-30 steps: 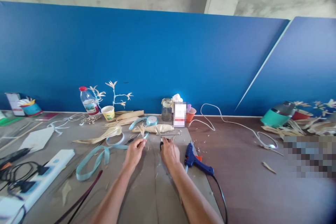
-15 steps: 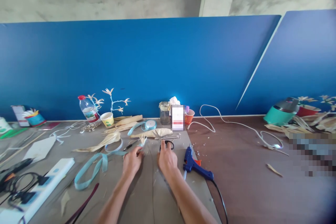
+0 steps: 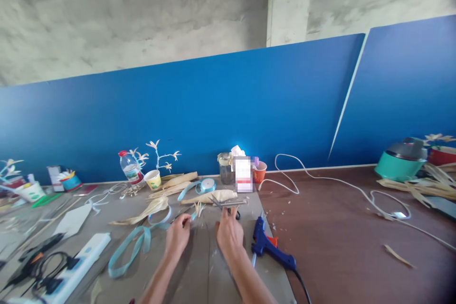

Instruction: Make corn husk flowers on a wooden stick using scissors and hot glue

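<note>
My left hand [image 3: 178, 232] is closed, its fingertips pinching the base of a small flower [image 3: 198, 209] with narrow cream petals, seemingly dried husk, and a light-blue wrapped stem. To the right, my right hand [image 3: 230, 230] has its fingers at the black handles of a pair of scissors [image 3: 217, 203], whose blades point away to the upper left. Part of the handle is hidden under the fingers. Just beyond lies a rolled pale husk [image 3: 210, 197]. A light-blue ribbon [image 3: 130, 251] loops on the grey mat left of my left hand.
A blue glue gun [image 3: 265, 242] lies right of my right hand, its cord running off the front. A power strip [image 3: 83, 261] with black plugs is at left. Along the blue partition stand a bottle [image 3: 130, 167], a yellow cup [image 3: 153, 179], a jar [image 3: 225, 171] and an orange cup [image 3: 260, 173].
The view has tilted, so the table sits lower in the picture. The flower in my left hand now leans to the right of the fingertips. My right hand stays at the scissors.
</note>
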A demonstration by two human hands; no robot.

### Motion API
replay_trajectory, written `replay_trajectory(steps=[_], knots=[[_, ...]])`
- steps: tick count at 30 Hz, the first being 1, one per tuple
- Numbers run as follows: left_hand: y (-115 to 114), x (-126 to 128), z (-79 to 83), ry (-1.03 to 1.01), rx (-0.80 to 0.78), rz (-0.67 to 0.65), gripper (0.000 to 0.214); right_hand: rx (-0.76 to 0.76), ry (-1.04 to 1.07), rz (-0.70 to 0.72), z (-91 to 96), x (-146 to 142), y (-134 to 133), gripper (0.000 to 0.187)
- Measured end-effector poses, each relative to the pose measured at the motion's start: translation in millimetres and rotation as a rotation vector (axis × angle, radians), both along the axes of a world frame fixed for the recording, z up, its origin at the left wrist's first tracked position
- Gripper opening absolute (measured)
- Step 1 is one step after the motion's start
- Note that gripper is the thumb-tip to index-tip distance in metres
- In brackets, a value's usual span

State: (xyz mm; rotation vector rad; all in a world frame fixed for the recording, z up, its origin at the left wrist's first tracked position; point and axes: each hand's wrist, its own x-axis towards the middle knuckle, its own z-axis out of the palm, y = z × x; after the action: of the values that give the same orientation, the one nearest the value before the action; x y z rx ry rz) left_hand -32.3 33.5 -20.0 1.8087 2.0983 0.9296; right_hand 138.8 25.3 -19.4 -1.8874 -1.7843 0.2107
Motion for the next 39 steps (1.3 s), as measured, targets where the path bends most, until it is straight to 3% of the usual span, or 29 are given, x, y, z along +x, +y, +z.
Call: replay_trajectory(steps=[4,9,15,20,24,27,30,32,35,39], knots=[[20,-11,21.6,0.066,0.045,0.067,0.02,0.17,0.082,0.024,4.4,1,-2,0.023],[76,-19,44.3,0.17,0.001,0.122,0.031,0.25,0.14,0.132,11.2,-2,-4,0.022],[125,-13,33.6,0.303,-0.133,-0.013,0.017,0.361,0.179,0.223,11.3,-4,-7,0.013],[134,-13,24.4,0.314,-0.161,-0.074,0.015,0.363,0.201,0.222,7.0,4,-6,0.014],[137,-15,36.7,0.223,-0.088,-0.074,0.014,0.381,0.222,0.193,7.8,9,-3,0.016],[126,-13,56.9,0.107,0.014,-0.061,0.019,0.412,0.243,0.192,9.3,10,-3,0.017],[88,-3,75.5,-0.056,0.089,-0.084,0.028,0.423,0.345,0.162,10.0,13,-2,0.022],[52,8,80.7,-0.541,0.142,-0.229,0.024,0.396,0.486,0.144,11.0,15,-2,0.024],[2,26,73.1,-0.912,-0.048,-0.369,0.021,0.272,0.769,0.215,14.8,14,-2,0.025],[-25,38,44.2,-1.008,-0.161,-0.346,0.025,0.018,1.145,0.405,20.5,7,-4,0.026]])
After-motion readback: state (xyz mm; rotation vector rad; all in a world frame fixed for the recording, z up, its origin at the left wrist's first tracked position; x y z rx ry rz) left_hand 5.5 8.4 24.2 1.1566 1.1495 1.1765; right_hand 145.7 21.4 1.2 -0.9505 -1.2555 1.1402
